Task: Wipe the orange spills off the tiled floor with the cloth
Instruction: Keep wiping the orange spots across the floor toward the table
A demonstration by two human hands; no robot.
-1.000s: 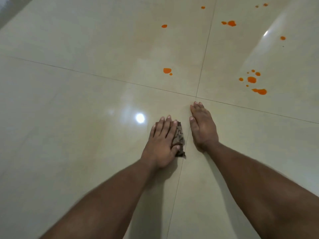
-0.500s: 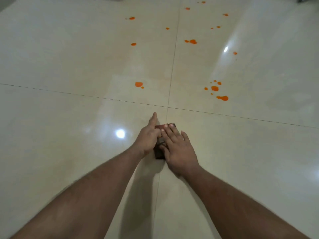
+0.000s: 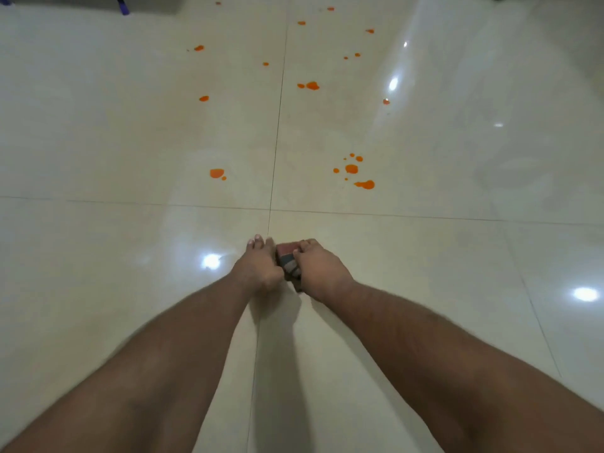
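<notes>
A small folded cloth (image 3: 287,258), dark with red and grey patches, lies on the glossy cream tiled floor (image 3: 130,256) just past a grout crossing. My right hand (image 3: 318,266) is curled over its right side and grips it. My left hand (image 3: 260,266) presses against its left side, fingers pointing forward; much of the cloth is hidden between the two hands. Orange spills lie farther ahead: a single blob (image 3: 217,173) to the left and a cluster of drops (image 3: 354,171) to the right.
More orange drops (image 3: 309,86) are scattered across the far tiles, some near the grout line (image 3: 277,125) running away from me. Dark and purple furniture legs (image 3: 122,6) stand at the far left edge. Ceiling lights reflect off the floor.
My right hand has shifted from lying flat over the cloth to gripping its right side. The view has tilted up, showing more of the far floor and spills.
</notes>
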